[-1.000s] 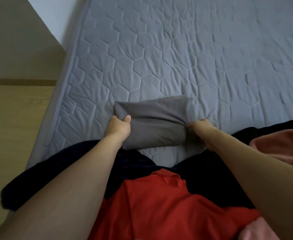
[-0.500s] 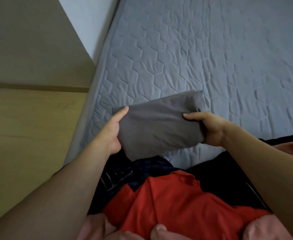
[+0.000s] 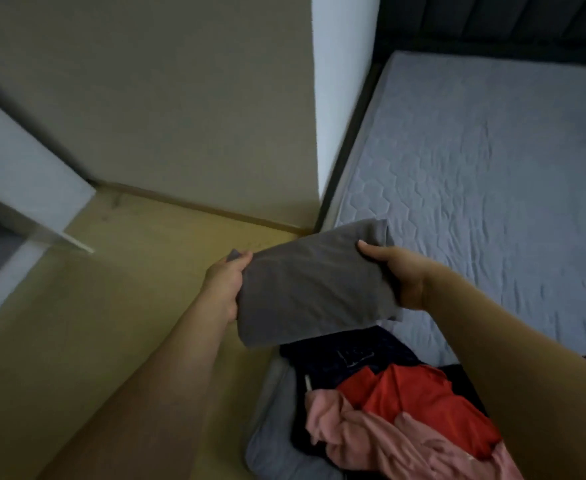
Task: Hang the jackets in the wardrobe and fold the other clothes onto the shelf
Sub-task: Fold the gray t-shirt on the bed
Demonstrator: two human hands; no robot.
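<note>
The folded grey garment (image 3: 314, 285) has left the bed: a second ago it lay on the quilted mattress near the bed's left edge, and now it is carried in the air, out over that edge and above the wooden floor (image 3: 139, 306). The left hand (image 3: 224, 284) grips its left end, thumb on top and fingers beneath; the right hand (image 3: 397, 277) pinches the right end the same way, thumb across the upper face. The fold looks intact, the cloth sagging only a little between the two grips.

The view has also swung left, away from the mattress (image 3: 492, 188) toward the beige panel (image 3: 167, 109) and a pale door-like edge (image 3: 25, 174) at the far left, blurred by motion. That suggests the folding of this piece is finished and the carry to the shelf is under way; no shelf is visible yet.

At the bed's near left corner a dark garment (image 3: 350, 358), a red shirt (image 3: 423, 403) and a pink garment (image 3: 371, 441) lie in a heap, unfolded and not yet sorted.
</note>
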